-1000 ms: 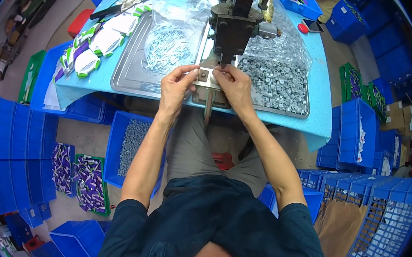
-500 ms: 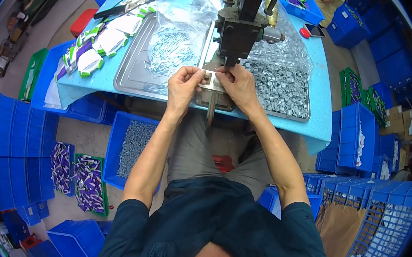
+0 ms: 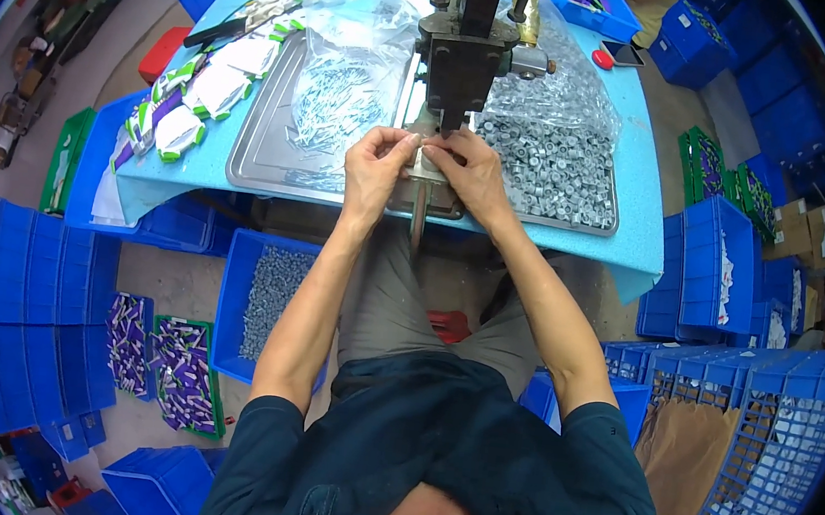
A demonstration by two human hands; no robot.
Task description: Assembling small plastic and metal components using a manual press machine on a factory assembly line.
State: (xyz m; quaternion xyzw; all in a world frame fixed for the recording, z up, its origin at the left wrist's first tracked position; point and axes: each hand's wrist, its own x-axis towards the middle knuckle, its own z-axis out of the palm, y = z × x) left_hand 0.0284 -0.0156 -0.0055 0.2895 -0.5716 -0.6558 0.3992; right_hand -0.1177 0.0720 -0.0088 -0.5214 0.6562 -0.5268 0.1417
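My left hand [image 3: 373, 171] and my right hand [image 3: 476, 176] meet at a dark metal bench press [image 3: 460, 66], just below its ram. On both hands thumb and forefinger are pinched, and the fingertips nearly touch over the small metal fixture [image 3: 428, 171] on the press base. Whatever lies between the fingertips is too small and covered to name. To the left of the press, thin silvery pins [image 3: 344, 99] lie in clear plastic on a metal tray [image 3: 254, 155]. Small grey ring-like parts [image 3: 557, 177] fill another tray on the right.
White, green and purple packets [image 3: 217, 86] lie on the table's left side. A red object [image 3: 602, 60] and a phone [image 3: 623, 54] are at the far right. Under the table's edge stands a blue bin [image 3: 226, 308] of grey parts. Blue crates [image 3: 698, 267] stand on the right.
My fingertips have drawn closer together over the fixture, the left ones moving right and slightly away from me. The whole view has shifted a little.
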